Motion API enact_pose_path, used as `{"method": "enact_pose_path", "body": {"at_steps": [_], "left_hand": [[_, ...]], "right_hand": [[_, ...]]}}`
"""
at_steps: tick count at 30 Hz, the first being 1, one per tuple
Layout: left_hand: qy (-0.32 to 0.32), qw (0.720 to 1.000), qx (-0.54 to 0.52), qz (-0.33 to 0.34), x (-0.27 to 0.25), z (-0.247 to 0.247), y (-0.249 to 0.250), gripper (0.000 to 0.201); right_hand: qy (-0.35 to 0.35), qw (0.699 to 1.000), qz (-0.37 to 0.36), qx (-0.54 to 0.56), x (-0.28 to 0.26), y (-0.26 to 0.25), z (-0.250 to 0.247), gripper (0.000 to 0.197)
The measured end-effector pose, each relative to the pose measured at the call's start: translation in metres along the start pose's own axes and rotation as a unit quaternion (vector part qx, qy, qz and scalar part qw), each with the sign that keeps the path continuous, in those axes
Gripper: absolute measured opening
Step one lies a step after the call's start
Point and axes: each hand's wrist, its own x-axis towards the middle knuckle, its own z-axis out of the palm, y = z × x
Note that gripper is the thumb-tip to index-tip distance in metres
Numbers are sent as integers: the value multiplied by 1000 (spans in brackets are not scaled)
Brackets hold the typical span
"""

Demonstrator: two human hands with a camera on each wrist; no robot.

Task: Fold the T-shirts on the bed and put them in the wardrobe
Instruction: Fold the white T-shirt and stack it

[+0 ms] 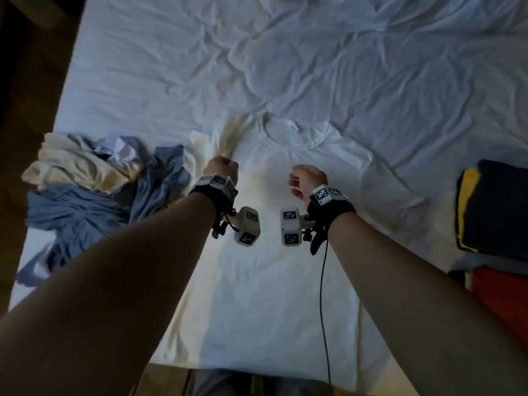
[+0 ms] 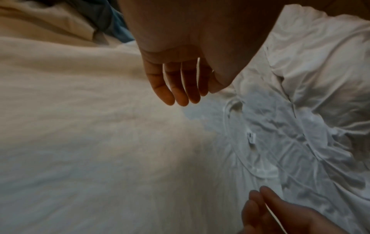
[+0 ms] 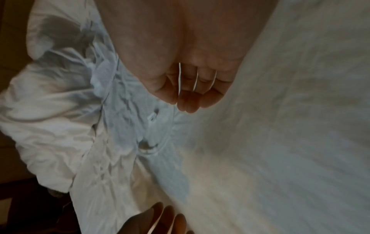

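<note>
White T-shirt (image 1: 274, 224): lay spread flat, front up, on the near part of the bed (image 1: 143, 67), round collar (image 1: 291, 132) pointing away from the person, hem at the near edge of the mattress. Short sleeves lay out to either side. A warm patch of light fell across its left half.

Left hand (image 1: 221, 167): hovered over the shirt's left shoulder area, fingers (image 2: 174, 88) hanging down loosely and slightly apart, holding nothing. Contact with the cloth could not be told.

Right hand (image 1: 307, 178): hovered over the chest of the shirt, just below the collar, fingers (image 3: 190, 98) loosely curled, holding nothing.

Wrist cameras: a black strap with a white marked block sat on each wrist; a thin black cable (image 1: 324, 310) hung from the right one.

Unfolded pile (image 1: 94, 184): cream and grey-blue garments heaped on the left side of the bed, just beside the shirt's left sleeve.

Folded stack (image 1: 494, 207): dark navy cloth over a yellow layer, at the right edge of the bed, well apart from the shirt; an orange-red item (image 1: 500, 295) lay nearer the person.

Bed sheet: white, heavily creased beyond the collar.
</note>
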Motion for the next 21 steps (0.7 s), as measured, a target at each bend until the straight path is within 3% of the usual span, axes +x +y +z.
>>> {"method": "enact_pose_path", "body": {"at_steps": [5, 8, 13, 15, 18, 21], "left_hand": [[120, 992, 36, -16, 26, -55, -16, 29], [142, 989, 36, -27, 61, -73, -26, 36], [55, 996, 67, 3, 80, -87, -19, 30], [43, 996, 78, 1, 88, -90, -23, 28], [73, 996, 30, 53, 98, -93, -28, 27], [-35, 998, -12, 56, 99, -97, -23, 31]], "right_hand": [[-35, 999, -1, -36, 6, 1, 66, 15], [-59, 996, -10, -66, 13, 2, 100, 13], [-89, 988, -7, -126, 27, 7, 138, 13], [-88, 985, 1, -150, 30, 10, 146, 12], [-86, 977, 10, -193, 32, 12, 153, 11], [-94, 960, 3, -264, 40, 15, 156, 16]]}}
